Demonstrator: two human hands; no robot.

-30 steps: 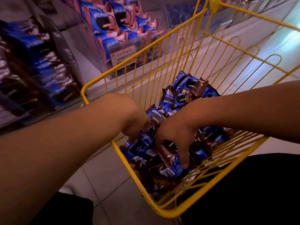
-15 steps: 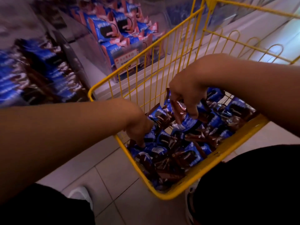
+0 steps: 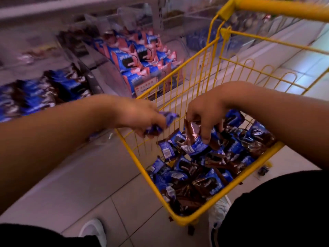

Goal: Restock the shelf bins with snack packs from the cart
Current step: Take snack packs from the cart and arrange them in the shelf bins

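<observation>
Gripping snack packs (image 3: 194, 138), fingers (image 3: 204, 134) curled.

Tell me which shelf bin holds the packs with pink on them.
The middle bin, just beyond the cart's far-left corner. Its packs are blue with pink; the left bin holds blue-and-brown packs like those in the cart.

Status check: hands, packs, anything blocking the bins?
Left hand grips a blue pack above the cart rim. Right hand pinches packs over the pile. Nothing blocking seen.
</observation>
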